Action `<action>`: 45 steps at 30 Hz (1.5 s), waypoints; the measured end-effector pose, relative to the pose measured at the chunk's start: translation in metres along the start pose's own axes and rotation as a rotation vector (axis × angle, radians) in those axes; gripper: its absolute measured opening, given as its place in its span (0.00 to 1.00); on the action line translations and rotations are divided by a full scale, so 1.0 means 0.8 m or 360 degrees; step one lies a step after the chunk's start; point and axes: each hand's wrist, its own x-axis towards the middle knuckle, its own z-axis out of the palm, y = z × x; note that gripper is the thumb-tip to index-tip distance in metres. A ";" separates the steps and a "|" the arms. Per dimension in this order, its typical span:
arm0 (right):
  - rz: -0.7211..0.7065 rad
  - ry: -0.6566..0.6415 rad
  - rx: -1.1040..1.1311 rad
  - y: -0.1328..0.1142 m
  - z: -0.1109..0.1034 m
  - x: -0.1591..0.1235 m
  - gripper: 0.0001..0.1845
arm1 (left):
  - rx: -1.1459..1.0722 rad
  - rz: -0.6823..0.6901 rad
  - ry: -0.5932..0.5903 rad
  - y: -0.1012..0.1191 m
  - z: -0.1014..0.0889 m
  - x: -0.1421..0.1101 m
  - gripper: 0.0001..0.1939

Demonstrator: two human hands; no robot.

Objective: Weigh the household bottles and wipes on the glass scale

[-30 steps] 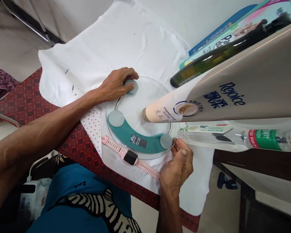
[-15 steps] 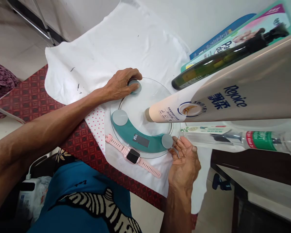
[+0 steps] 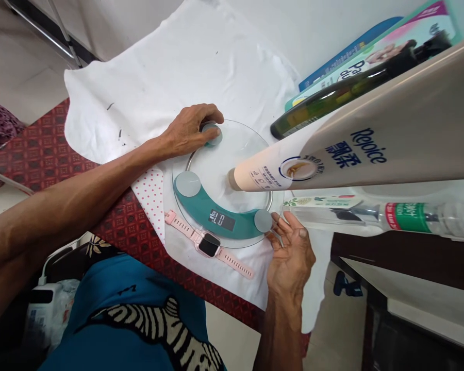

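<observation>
A round glass scale (image 3: 201,208) with a teal curved band and grey pads lies on a white cloth. Its small display shows lit digits, too blurred to read surely. My left hand (image 3: 191,129) grips the far left rim, thumb on a grey pad and fingers curled around the edge. My right hand (image 3: 292,255) is palm up at the near right rim, its curled fingers touching the edge beside another pad and its thumb apart. On the glass a tall Rejoice bottle (image 3: 313,149) stands cap down. A pink watch (image 3: 209,244) lies just in front of the scale.
Behind the Rejoice bottle are a dark green pump bottle (image 3: 325,103) and a pastel package (image 3: 386,56). To the right stands a clear bottle with a green label (image 3: 413,217). The white cloth (image 3: 170,67) covers much of the red patterned tabletop (image 3: 42,144).
Digits have lit up on the scale's display, which looked mostly dark before. The whole view has shifted slightly; both hands keep their places at the rim.
</observation>
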 end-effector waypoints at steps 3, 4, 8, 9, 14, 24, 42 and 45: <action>-0.0048 -0.0001 -0.0020 0.003 -0.002 0.000 0.40 | -0.0051 -0.0007 0.0008 -0.001 0.000 0.000 0.16; -0.0063 -0.0006 -0.0026 0.004 -0.002 0.000 0.40 | -0.0065 -0.0005 0.0009 -0.001 0.000 0.000 0.16; -0.0098 -0.0042 -0.0030 0.005 -0.004 -0.001 0.38 | -0.0113 -0.0005 0.0013 0.000 0.000 0.000 0.15; -0.0106 -0.0048 -0.0032 0.005 -0.005 -0.002 0.38 | -0.0119 -0.0005 0.0016 0.000 0.000 0.000 0.15; -0.0131 -0.0065 -0.0064 0.005 -0.006 -0.002 0.38 | -0.0132 -0.0038 0.0006 -0.001 0.001 0.002 0.14; -0.0223 0.0096 -0.0341 -0.014 -0.004 -0.006 0.39 | -0.0096 -0.0088 0.0006 0.005 -0.001 -0.001 0.12; -0.1173 -0.0187 -0.0032 -0.113 0.064 0.009 0.23 | -0.0089 -0.0017 -0.0001 -0.001 0.001 0.000 0.14; -0.1316 -0.0194 -0.0027 -0.130 0.076 0.019 0.19 | -0.0084 -0.0012 0.0002 -0.002 0.001 0.000 0.14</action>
